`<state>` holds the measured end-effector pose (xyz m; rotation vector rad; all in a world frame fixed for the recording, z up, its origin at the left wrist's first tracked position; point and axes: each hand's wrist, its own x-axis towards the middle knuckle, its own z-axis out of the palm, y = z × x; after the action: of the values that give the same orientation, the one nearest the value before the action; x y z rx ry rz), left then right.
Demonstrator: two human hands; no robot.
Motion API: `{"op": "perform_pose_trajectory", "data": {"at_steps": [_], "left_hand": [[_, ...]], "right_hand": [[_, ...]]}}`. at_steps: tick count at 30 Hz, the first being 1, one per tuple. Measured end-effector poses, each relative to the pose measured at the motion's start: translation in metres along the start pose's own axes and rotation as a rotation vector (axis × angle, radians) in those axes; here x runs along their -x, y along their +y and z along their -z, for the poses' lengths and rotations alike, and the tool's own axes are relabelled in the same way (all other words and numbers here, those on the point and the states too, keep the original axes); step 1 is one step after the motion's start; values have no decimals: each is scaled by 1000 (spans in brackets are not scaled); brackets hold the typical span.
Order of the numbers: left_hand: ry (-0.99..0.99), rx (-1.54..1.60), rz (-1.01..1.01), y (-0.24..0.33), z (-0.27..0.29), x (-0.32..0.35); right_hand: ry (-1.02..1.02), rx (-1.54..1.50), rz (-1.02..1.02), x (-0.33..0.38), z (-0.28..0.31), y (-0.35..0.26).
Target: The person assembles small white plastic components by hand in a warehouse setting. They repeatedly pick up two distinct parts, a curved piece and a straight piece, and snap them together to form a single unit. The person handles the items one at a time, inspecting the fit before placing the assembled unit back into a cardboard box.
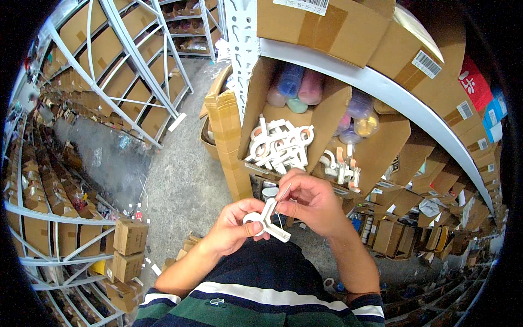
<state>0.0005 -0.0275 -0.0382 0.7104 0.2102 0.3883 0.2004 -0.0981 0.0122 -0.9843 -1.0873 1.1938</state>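
My left hand [234, 224] grips a white plastic piece [268, 219] with a ring end and forked arms, thumb pressed on the ring. My right hand [308, 199] pinches a thin clear strip [284, 192] against the top of that same piece. Both hands hover in front of my dark trousers. Right above them, an open cardboard box [327, 117] on the shelf holds a heap of the same white plastic pieces [279, 144], and more of them [340, 166] hang at its right.
A grey metal shelf [381, 90] curves across the right with taped cardboard boxes [327, 24] and pastel round containers [298, 84]. A tall folded carton [229, 141] stands on the concrete floor [180, 185]. Racks of boxes [38, 191] line the left aisle.
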Motion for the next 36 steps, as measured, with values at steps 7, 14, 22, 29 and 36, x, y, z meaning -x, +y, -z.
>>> {"op": "perform_pose_trajectory", "data": {"at_steps": [7,14,22,29,36], "left_hand": [[64,189,70,-3,-2,3],[62,293,81,-9,3,-3],[143,326,26,-16,3,-5],[155,242,-36,-20,1,-4],[0,9,-194,-21,15,2]], "right_hand": [[-36,-277,-63,-2,-9,8],[0,-566,-124,7,-24,40],[206,-767,-142,9,-44,45],[247,-811,-104,12,-48,47],[101,-730,-47,21,-51,28]]}}
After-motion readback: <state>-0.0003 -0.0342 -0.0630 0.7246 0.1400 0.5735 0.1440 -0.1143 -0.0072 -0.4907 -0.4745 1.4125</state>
